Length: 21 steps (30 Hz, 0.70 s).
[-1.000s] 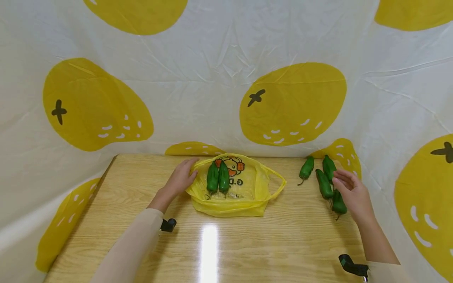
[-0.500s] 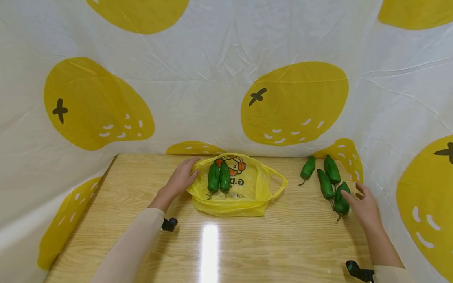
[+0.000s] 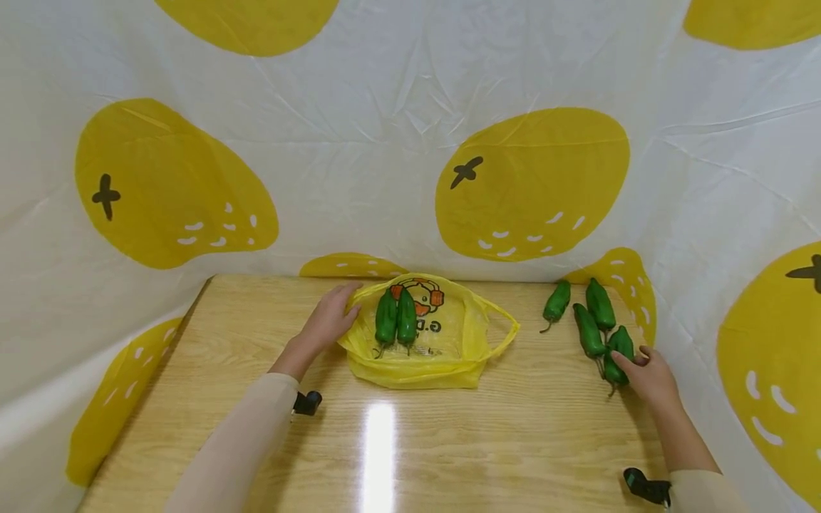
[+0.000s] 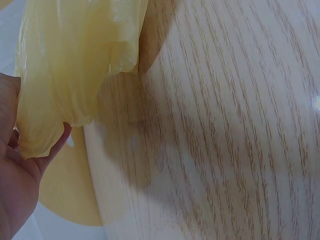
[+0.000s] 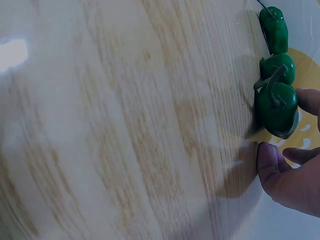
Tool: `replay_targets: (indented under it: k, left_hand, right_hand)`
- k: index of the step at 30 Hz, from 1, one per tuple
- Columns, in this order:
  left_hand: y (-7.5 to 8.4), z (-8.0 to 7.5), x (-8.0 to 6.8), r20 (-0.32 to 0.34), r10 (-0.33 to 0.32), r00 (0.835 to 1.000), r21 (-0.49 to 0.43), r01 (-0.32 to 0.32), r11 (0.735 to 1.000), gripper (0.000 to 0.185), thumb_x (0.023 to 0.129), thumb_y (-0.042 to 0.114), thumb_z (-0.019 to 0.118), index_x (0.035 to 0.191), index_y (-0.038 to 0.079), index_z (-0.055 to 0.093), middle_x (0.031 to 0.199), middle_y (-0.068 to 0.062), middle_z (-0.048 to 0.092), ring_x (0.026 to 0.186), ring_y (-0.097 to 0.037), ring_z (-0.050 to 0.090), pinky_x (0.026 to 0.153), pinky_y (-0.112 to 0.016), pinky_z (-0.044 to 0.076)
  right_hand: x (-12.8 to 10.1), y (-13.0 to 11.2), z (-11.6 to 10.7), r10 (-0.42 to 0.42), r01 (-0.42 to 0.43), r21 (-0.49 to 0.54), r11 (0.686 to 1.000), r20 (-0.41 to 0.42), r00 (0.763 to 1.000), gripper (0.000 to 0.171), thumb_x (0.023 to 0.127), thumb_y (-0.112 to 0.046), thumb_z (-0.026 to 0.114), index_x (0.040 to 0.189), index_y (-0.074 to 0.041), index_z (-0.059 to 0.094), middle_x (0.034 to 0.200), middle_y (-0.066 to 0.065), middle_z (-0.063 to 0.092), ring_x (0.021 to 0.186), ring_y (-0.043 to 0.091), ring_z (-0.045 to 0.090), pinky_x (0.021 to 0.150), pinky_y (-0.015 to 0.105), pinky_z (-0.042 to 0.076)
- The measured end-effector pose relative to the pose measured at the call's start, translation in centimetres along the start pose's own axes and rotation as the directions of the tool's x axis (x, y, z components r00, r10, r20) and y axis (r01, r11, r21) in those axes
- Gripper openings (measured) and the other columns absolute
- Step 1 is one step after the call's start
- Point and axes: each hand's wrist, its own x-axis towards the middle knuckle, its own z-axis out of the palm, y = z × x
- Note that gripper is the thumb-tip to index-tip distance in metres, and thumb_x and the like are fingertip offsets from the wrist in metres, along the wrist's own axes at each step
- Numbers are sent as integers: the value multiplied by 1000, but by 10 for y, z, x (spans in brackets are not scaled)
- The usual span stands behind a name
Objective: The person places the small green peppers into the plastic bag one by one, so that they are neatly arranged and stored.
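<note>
My left hand (image 3: 331, 315) holds the left edge of a yellow plastic bag (image 3: 471, 335), which lies open-mouthed on the table with a printed duck on it. In the left wrist view the bag's thin film (image 4: 65, 65) runs between thumb and fingers. Two green peppers (image 3: 407, 319) lie side by side in the bag. At the right, my right hand (image 3: 656, 379) reaches around the nearest green pepper (image 3: 618, 353), thumb at its upper side. In the right wrist view a fingertip touches this pepper (image 5: 277, 110), while the other fingers are spread below it, a gap apart.
Two more peppers, one long (image 3: 589, 331) and one behind it (image 3: 600, 305), lie close by; another pepper (image 3: 556, 302) sits apart to their left. A white cloth with yellow fruit prints (image 3: 410, 178) hangs around the wooden table (image 3: 513, 442).
My right hand first drew back toward the right and nearer, then closed in on the nearest pepper. My left hand stays at the bag's edge.
</note>
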Motion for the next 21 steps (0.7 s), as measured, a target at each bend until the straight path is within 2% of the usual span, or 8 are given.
replay_targets:
  k: [7,11,21]
  left_hand:
    - [0,-1,-1,1,-10,1000,-6,10,1000,51,102,11,64,150,4,50,145,-23,57,136,-40,54,113,-55,46]
    - [0,-1,-1,6,-18,1000,-7,18,1000,50,102,10,64,150,4,51,145,-23,57,136,-40,54,113,-55,46]
    - [0,0,0,5,-20,1000,-5,20,1000,50,102,10,64,150,4,50,145,-23,56,136,-41,54,112,-56,47]
  right_hand:
    - [-2,-3,0,1,-1,-89,996,6,1000,92,107,-55,36,156,19,11,152,47,25,136,63,33,108,68,41]
    - [-4,-6,-2,21,-16,-118,993,33,999,93,107,-56,35,154,20,13,152,48,24,136,64,31,108,69,40]
    - [-7,-10,-7,65,-59,-85,995,72,995,97,105,-59,38,154,20,15,156,47,18,139,65,25,113,70,36]
